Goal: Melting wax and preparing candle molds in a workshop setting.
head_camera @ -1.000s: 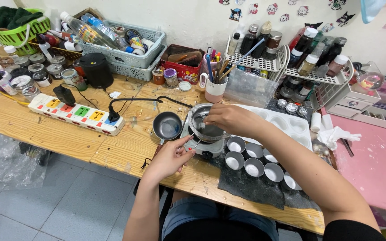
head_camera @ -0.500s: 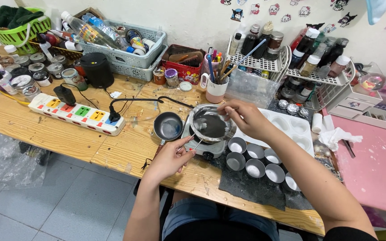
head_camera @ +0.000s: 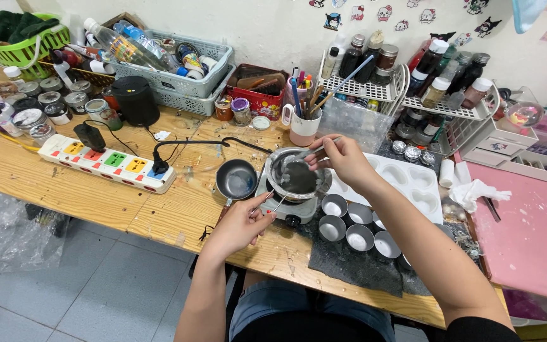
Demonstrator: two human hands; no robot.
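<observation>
Metal pot on the small hotplate has my left hand gripping its handle, my right hand pinching a stirring stick in grey melt; near-right tins look partly filled.

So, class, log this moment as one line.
left hand: holds pot handle | right hand: stirring stick in metal pot | hotplate beneath

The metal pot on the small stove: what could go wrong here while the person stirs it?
1. The metal pot sits on a small stove near the table's edge; the left hand steadies only its thin handle, so it might tip.
2. The right hand stirs close above the grey liquid, so a splash could reach skin.
3. A spill could reach the power strip.
</observation>
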